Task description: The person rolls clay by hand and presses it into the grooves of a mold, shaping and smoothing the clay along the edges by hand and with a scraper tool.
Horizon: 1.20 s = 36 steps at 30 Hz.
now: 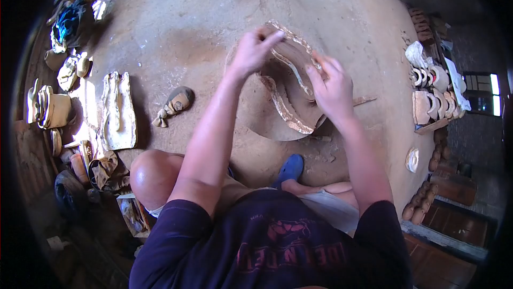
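Over the floor in front of me, my left hand is closed on the far left end of a curved mould piece with rough, pale edges. My right hand pinches its right side, thumb toward the middle. Below it a second wavy, rough-edged mould piece rests on a round, thin-edged base. A narrow stick-like tip pokes out beyond my right wrist. The inside of the pieces is partly shaded and covered by my hands.
On the left lie a tied cloth bundle and a long pale mould. Stacked moulds line the left side; more curved pieces stand on the right. My blue shoe is close to the base.
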### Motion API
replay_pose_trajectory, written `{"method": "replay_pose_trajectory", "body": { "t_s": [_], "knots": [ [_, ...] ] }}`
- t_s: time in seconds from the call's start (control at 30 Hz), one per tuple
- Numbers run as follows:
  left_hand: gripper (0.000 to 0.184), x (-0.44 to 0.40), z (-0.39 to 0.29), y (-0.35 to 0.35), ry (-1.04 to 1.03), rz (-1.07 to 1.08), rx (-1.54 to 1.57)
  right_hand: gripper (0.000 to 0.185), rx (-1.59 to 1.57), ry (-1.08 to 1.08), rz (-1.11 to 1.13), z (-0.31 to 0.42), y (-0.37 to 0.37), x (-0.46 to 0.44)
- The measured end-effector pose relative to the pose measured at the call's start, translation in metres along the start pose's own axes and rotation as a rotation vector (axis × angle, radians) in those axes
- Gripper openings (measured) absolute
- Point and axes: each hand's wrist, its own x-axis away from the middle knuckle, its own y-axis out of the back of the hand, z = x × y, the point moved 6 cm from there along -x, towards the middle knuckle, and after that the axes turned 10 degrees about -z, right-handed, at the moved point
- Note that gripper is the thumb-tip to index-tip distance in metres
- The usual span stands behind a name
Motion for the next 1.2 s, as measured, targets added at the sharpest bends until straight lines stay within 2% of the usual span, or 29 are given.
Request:
{"method": "replay_pose_trajectory", "body": {
  "t_s": [0.03, 0.1, 0.13, 0.23, 0.33, 0.43, 0.5, 0.53, 0.6, 0.7, 0.8, 0.9, 0.93, 1.03, 1.13, 1.2],
  "knots": [
    [0.038, 0.007, -0.009, -0.013, 0.059, 0.129, 0.021, 0.023, -0.010, 0.134, -0.019, 0.009, -0.005, -0.010],
    [0.046, 0.017, -0.012, -0.034, -0.025, 0.291, 0.143, 0.022, -0.032, 0.405, -0.049, 0.024, -0.016, -0.022],
    [0.051, 0.023, -0.011, -0.037, 0.059, 0.378, 0.240, 0.018, -0.036, 0.399, 0.060, 0.022, -0.025, -0.025],
    [0.054, 0.022, -0.003, -0.023, 0.141, 0.396, 0.076, 0.014, 0.066, 0.485, 0.077, 0.025, -0.032, -0.020],
    [0.046, 0.026, -0.005, -0.019, 0.119, 0.388, 0.220, 0.014, -0.089, 0.199, 0.157, 0.029, -0.036, -0.020],
    [0.037, 0.021, 0.005, -0.014, 0.177, 0.447, 0.164, 0.013, -0.086, 0.331, 0.110, 0.029, -0.043, -0.019],
    [0.036, 0.017, 0.017, -0.012, 0.257, 0.503, 0.128, 0.015, -0.084, 0.321, 0.104, 0.026, -0.049, -0.018],
    [0.036, 0.012, 0.021, -0.005, 0.268, 0.393, 0.149, 0.016, -0.082, 0.315, 0.104, 0.024, -0.053, -0.017],
    [0.037, 0.002, 0.031, 0.004, 0.288, 0.181, 0.188, 0.017, -0.073, 0.167, 0.102, 0.005, -0.068, -0.019],
    [0.040, -0.029, 0.054, 0.054, 0.068, -0.356, 0.026, 0.025, 0.005, 0.007, 0.215, -0.004, -0.087, -0.016],
    [0.038, -0.022, 0.069, 0.061, -0.111, -0.546, -0.127, 0.032, 0.116, -0.073, 0.351, -0.010, -0.104, -0.014],
    [0.036, -0.014, 0.084, 0.046, -0.134, -0.507, -0.177, 0.034, 0.115, 0.092, 0.371, -0.022, -0.123, -0.019],
    [0.035, -0.008, 0.082, 0.043, -0.134, -0.485, -0.329, 0.034, 0.115, 0.072, 0.395, -0.024, -0.126, -0.019],
    [0.036, -0.006, 0.076, 0.037, -0.181, -0.464, -0.452, 0.034, 0.133, -0.001, 0.476, -0.022, -0.128, -0.021],
    [0.034, -0.005, 0.076, 0.033, -0.209, -0.467, -0.514, 0.033, 0.195, -0.105, 0.526, -0.015, -0.129, -0.029],
    [0.032, -0.003, 0.074, 0.031, -0.241, -0.491, -0.533, 0.032, 0.207, -0.063, 0.538, -0.016, -0.134, -0.031]
  ]
}}
